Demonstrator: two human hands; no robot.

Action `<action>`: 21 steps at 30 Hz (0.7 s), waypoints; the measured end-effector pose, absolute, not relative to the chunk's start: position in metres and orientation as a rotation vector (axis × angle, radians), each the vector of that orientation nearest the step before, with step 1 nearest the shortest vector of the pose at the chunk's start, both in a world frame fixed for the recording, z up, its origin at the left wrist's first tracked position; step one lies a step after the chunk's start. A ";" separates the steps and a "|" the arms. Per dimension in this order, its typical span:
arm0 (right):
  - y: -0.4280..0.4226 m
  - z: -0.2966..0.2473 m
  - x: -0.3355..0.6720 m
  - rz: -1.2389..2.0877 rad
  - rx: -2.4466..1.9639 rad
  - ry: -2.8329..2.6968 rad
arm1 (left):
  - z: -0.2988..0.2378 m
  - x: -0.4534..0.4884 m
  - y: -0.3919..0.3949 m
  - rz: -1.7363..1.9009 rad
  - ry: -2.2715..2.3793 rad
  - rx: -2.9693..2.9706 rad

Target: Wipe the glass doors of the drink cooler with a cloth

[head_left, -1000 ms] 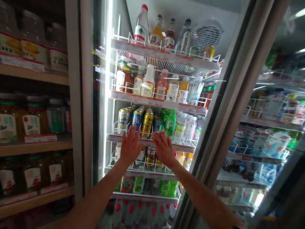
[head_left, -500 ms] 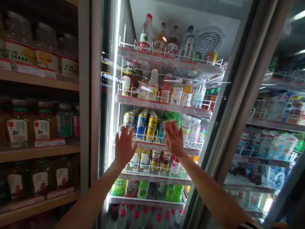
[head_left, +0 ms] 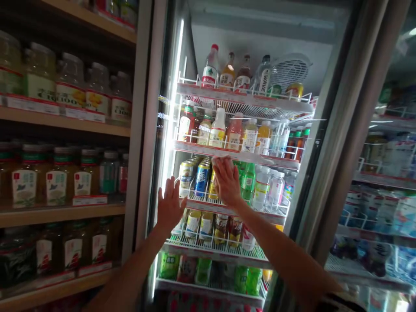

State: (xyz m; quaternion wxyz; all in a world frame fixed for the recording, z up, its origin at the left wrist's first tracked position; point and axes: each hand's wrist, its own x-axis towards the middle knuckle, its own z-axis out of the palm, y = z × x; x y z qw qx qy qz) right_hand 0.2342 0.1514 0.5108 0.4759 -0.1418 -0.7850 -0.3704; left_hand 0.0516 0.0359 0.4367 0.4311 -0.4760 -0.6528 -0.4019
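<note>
I face an open drinks fridge with white wire shelves (head_left: 264, 210). My left hand (head_left: 169, 204) is open, fingers spread, palm toward the left end of the can shelf, just in front of a silver can (head_left: 186, 173). My right hand (head_left: 225, 181) is raised higher, fingers stretched up and lying against the cans beside a blue can (head_left: 202, 178). Its fingertips reach the red-edged rail of the shelf above (head_left: 195, 148). It covers most of a yellow can (head_left: 212, 190). Green bottles (head_left: 247, 182) stand right of it. Neither hand visibly grips anything.
The fridge's glass door (head_left: 341, 143) stands swung open at the right, with a second fridge of cartons (head_left: 390, 203) behind it. Wooden shelves (head_left: 61, 212) with jars and bottles fill the left. Bottles and a fan grille (head_left: 290, 69) sit on the top shelf.
My right hand has risen from the lower shelf rail to the cans and the rail above. My left hand has stayed open and drifted slightly down-left. The camera view has shifted left and upward.
</note>
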 end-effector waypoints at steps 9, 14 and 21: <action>0.133 0.523 0.202 -0.853 -0.250 -2.108 | 0.436 0.017 0.010 -1.009 -1.677 -1.136; 0.122 0.507 0.178 -0.933 0.050 -2.238 | 0.440 0.006 -0.008 -0.945 -1.701 -1.126; 0.104 0.537 0.133 -0.803 -0.103 -2.126 | 0.444 -0.009 -0.026 -0.914 -1.633 -1.062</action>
